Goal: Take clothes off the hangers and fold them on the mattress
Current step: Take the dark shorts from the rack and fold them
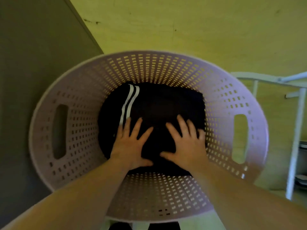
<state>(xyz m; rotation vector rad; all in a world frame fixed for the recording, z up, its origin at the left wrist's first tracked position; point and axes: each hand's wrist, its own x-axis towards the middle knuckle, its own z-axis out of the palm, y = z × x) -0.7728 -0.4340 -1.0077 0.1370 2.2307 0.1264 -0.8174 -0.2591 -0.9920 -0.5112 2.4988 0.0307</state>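
Both hands flat and fingers spread, left hand [131,143] and right hand [186,143] press side by side on the folded black garment [159,107] lying directly beneath them in the basket [79,123], striped edge nearer the left.

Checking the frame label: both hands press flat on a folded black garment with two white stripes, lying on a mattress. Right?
Not quite. In the head view the folded black garment lies inside a perforated pink laundry basket, not on a mattress. The left hand and right hand do press flat on it, and it has two white stripes.
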